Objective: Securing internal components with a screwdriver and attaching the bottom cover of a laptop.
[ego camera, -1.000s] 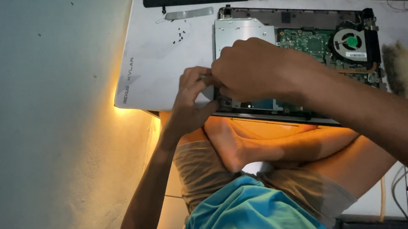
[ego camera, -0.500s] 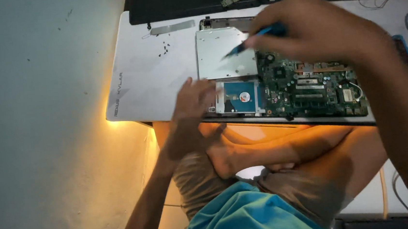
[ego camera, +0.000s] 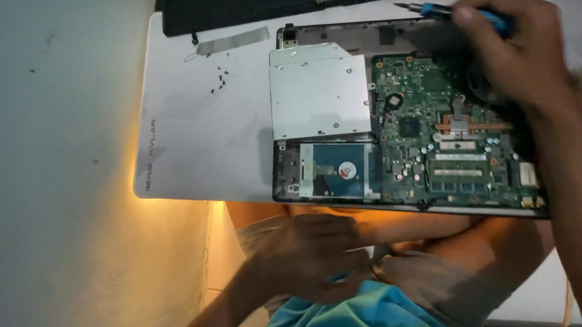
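Note:
An opened laptop base (ego camera: pixel 292 184) lies on a white table (ego camera: pixel 192 137), showing a green circuit board (ego camera: pixel 434 138), a silver disc drive (ego camera: pixel 320 99) and a blue hard drive (ego camera: pixel 336 170). My right hand (ego camera: pixel 510 49) hovers over the laptop's far right part, shut on a blue-handled screwdriver (ego camera: pixel 445 13) whose tip points left. My left hand (ego camera: pixel 312 255) is down off the table in my lap, blurred, with its fingers curled; I cannot tell whether it holds anything.
Several small dark screws (ego camera: pixel 219 81) and a thin metal strip (ego camera: pixel 233 41) lie on the table left of the laptop. A black panel (ego camera: pixel 257 0) sits at the table's far edge. A pale wall (ego camera: pixel 50 182) runs along the left.
My left hand left the hard drive's edge and dropped into my lap. My right hand carried the screwdriver to the right, uncovering the board.

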